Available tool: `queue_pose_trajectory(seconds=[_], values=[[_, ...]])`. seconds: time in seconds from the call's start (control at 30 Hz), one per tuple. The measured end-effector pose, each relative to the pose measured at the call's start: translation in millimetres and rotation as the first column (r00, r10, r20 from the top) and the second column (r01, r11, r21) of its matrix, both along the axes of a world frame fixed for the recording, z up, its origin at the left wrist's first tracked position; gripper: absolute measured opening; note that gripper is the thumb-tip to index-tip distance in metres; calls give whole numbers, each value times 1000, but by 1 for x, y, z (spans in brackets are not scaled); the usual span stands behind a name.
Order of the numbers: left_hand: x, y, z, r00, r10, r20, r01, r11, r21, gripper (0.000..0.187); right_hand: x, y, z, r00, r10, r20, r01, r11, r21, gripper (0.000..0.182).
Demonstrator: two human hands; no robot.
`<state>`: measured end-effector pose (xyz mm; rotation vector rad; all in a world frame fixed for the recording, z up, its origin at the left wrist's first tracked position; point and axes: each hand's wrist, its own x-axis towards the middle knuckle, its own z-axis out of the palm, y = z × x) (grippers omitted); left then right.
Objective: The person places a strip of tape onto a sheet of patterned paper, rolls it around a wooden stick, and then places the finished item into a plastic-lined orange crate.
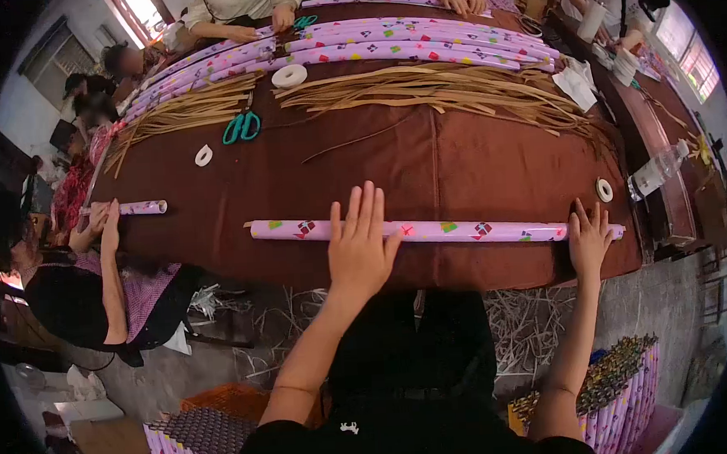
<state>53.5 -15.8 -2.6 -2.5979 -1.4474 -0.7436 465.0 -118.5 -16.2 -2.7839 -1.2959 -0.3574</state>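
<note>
Pink paper tube (pixel 438 230), long and thin with coloured patches printed on it, lies near the front edge of the brown table (pixel 426 166), its long axis running left to right across the person's body. Both hands rest on top of it. The left hand (pixel 359 242) lies flat over the tube left of its middle, fingers spread and pointing away from the body. The right hand (pixel 589 240) is also spread and flat, pressing close to the tube's right end, so each hand has the tube directly beneath it rather than off to a side. Just beyond the tube's right end sits a small white tape roll (pixel 604 190), and a clear bottle (pixel 658 170) lies further right of that. Well to the left of the tube, another person's hands (pixel 100 228) hold a shorter pink tube (pixel 136 208). Beyond the tube, across bare table, lie green scissors (pixel 242 127), another white tape roll (pixel 289 75) and long bundles of tan strips (pixel 455 91). Farthest from the tube, a stack of pink tubes (pixel 387 43) lines the far edge, where other people's hands work. Whether the tube under the palms is sealed or loose along its seam cannot be made out, and the wide lens bends the edges.
</note>
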Motion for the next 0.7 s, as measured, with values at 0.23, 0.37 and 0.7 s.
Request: queue_pose_trajectory(seconds=[0.23,0.37,0.7], values=[[94,-44,0,952,-267,148,282,955,-89,75,-4,1,-1,1000,17,25,-17,1000,2,45],[132,-61,-6,874,-410,263,445,891,-88,75,-7,1,4,1000,19,16,-19,1000,-4,44],[29,-45,-4,998,49,-40,-51,997,-56,72,-8,3,6,999,26,-42,-24,999,41,47]])
